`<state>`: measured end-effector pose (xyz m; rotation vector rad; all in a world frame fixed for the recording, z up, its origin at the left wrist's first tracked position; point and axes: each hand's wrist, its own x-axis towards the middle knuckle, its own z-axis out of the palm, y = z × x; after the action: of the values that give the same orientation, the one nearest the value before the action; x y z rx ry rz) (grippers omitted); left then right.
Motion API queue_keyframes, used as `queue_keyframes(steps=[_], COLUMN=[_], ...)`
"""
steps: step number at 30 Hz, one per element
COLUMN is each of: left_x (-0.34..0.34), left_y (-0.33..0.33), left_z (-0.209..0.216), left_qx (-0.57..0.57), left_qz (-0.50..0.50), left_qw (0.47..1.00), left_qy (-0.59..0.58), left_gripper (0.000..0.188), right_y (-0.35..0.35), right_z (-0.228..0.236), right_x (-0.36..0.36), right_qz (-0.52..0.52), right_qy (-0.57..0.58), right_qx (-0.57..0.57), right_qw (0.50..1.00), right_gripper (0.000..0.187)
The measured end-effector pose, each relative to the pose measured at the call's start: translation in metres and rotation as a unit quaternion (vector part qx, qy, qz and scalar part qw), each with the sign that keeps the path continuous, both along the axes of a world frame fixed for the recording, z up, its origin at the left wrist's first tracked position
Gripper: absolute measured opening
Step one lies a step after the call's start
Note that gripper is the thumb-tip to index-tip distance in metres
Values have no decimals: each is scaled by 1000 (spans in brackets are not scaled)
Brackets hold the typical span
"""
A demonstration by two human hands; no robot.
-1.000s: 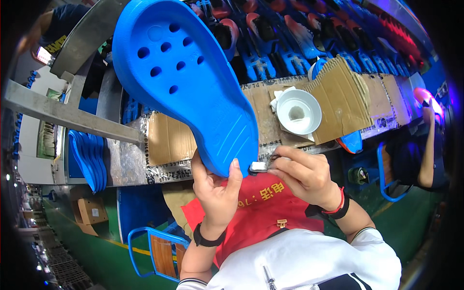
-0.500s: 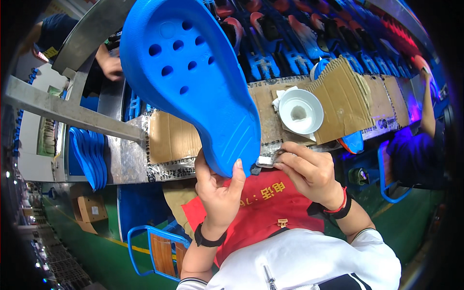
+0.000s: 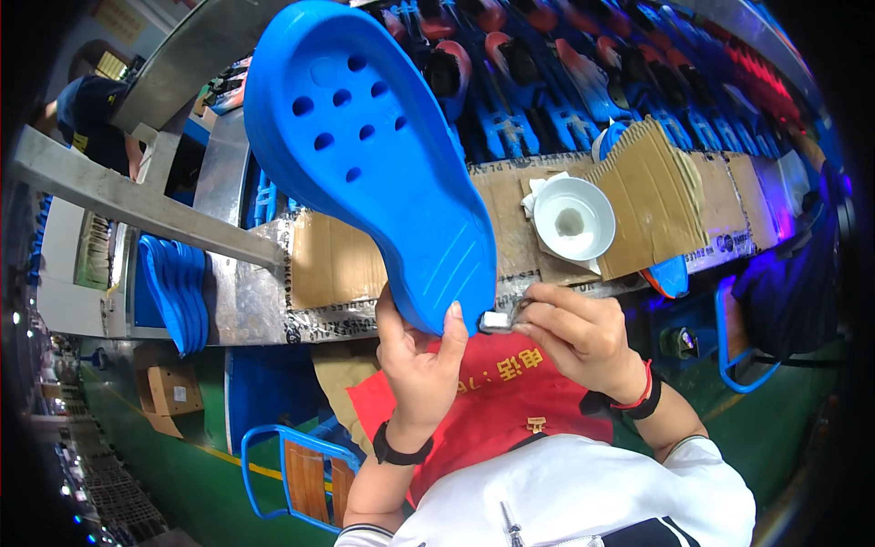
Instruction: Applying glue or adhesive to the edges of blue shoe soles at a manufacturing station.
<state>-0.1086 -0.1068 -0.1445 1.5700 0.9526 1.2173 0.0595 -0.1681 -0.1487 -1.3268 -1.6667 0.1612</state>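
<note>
My left hand (image 3: 421, 374) grips the narrow lower end of a large blue shoe sole (image 3: 415, 201), thumb on its inner face. The sole stands tilted upward, with several round holes in its wide part and slanting lines lower down. At its lower right edge, my right hand (image 3: 583, 333) pinches a small tool (image 3: 497, 320) with a pale, blocky head and a dark rim. That head lies against or just beside the sole's edge; contact cannot be made out. Beyond my right hand stands a white bowl (image 3: 544, 219) with a greyish patch at its bottom.
Corrugated cardboard (image 3: 652, 205) lies beside the bowl on the bench (image 3: 246, 305). Rows of blue and red shoe parts (image 3: 510, 128) fill the back. Stacked blue soles (image 3: 173, 292) hang over the left edge. A metal bar (image 3: 146, 210) crosses the left. Other people work at both sides.
The sole and my left hand have shifted slightly right. The tool stays at the sole's lower edge, its pale head turned a little. The co-worker's hand at the left has drawn away.
</note>
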Motion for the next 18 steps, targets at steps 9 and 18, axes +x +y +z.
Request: queue_keyframes(steps=[9, 18], left_x=[-10, 18], left_y=[24, 198], left_z=[38, 204], left_qx=[61, -23], left_qz=[-30, -149], left_qw=[997, 954], left_qy=[-25, -260], left_gripper=[61, 36], right_y=[-5, -25], right_z=[22, 22], right_x=[15, 31], right_qz=[-48, -118], right_qy=[125, 142], right_qx=[51, 67], right_qw=[990, 981], right_gripper=[13, 11])
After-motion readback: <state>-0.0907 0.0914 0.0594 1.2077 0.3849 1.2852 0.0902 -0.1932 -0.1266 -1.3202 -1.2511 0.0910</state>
